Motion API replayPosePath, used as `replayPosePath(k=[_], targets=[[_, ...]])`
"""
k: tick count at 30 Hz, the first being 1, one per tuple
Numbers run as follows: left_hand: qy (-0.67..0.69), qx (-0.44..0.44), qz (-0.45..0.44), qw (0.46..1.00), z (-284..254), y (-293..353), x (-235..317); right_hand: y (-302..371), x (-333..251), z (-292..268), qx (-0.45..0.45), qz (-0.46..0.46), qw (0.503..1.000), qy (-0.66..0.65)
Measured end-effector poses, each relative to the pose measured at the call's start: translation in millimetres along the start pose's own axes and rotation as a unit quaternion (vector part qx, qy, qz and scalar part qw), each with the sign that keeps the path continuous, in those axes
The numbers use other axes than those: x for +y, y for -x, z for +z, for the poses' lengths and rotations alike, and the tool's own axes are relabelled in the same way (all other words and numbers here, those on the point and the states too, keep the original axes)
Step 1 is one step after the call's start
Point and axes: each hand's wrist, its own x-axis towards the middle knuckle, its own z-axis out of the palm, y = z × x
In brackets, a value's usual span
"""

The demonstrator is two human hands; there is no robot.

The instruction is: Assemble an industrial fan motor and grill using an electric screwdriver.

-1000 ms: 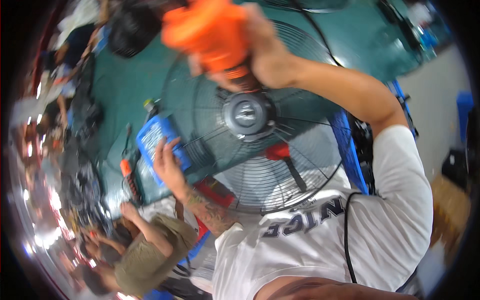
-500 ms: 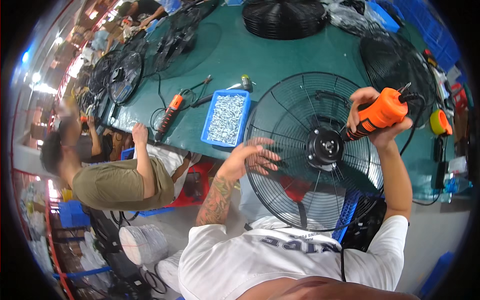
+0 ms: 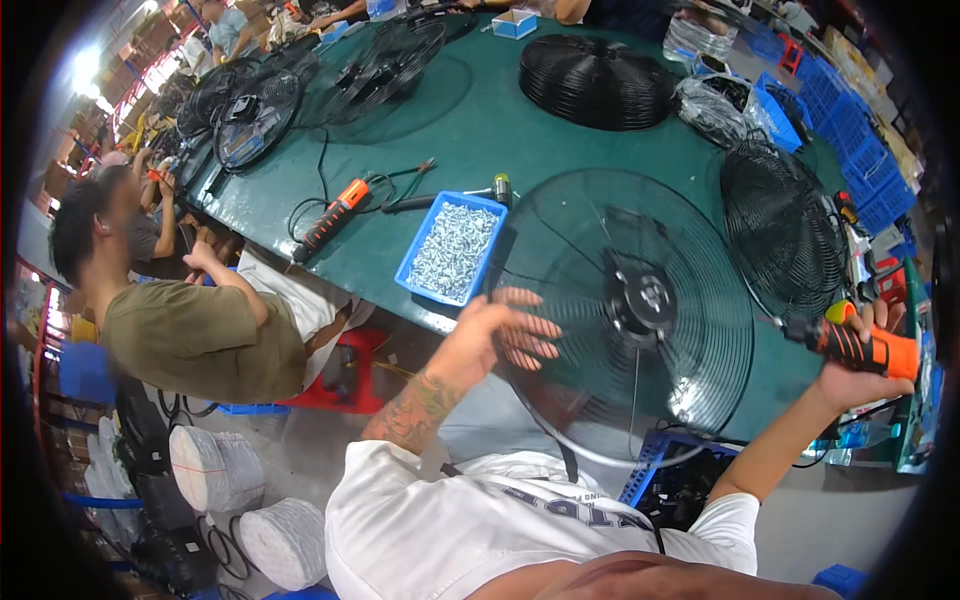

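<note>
Both hands show on my feed, well apart. My left hand (image 3: 482, 338) is at the left rim of the round black fan guard (image 3: 690, 365), fingers stretched out among its wires; I cannot tell whether they grip it. My right hand (image 3: 843, 386) is wrapped around an orange-and-black power tool (image 3: 880, 352), held out to the right, its dark nose pointing left and clear of the guard.

I see that guard at the near edge of the green surface (image 3: 480, 130), partly overhanging it, with a black motor (image 3: 645, 298) at its middle. Just left of it sits a blue tray (image 3: 430, 292) full of silvery screws (image 3: 450, 245). A hammer (image 3: 501, 188) lies behind the tray, and an orange-and-black screwdriver (image 3: 333, 219) lies to the left. Farther back I have a stack of black guards (image 3: 597, 85); another dark guard (image 3: 783, 235) stands near the tool. At far left, a co-worker in an olive shirt (image 3: 195, 340) sits on a red stool (image 3: 352, 372).
</note>
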Motion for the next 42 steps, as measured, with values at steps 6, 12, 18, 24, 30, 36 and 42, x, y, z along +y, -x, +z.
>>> replayPosePath(k=[6, 12, 18, 24, 30, 36, 42], targets=[[0.143, 0.021, 0.116, 0.983, -44.8, -47.3, 62.8, 58.6, -33.7, -73.9, 0.043, 0.07, 0.98, -0.182], [0.134, 0.071, 0.198, 0.968, -105.6, -100.9, 126.7, 135.7, -2.7, -114.4, 0.249, 0.112, 0.961, -0.034], [0.158, 0.136, 0.22, 0.953, -170.8, -169.4, 142.5, 171.4, 3.5, -176.2, 0.315, 0.187, 0.93, 0.035], [0.195, 0.145, 0.244, 0.939, -220.1, -217.8, 165.2, 152.6, 20.8, -141.9, 0.473, 0.16, 0.865, 0.062], [0.273, 0.167, 0.281, 0.905, -247.2, -263.6, 159.6, 160.4, 22.8, -156.9, 0.352, 0.199, 0.914, 0.024], [0.268, 0.235, 0.277, 0.892, -258.3, -287.9, 166.6, 158.2, 23.3, -147.8, 0.403, 0.17, 0.899, 0.023], [0.284, 0.216, 0.273, 0.893, -283.4, -316.0, 195.0, 155.7, 23.6, -154.2, 0.378, 0.203, 0.903, -0.001]])
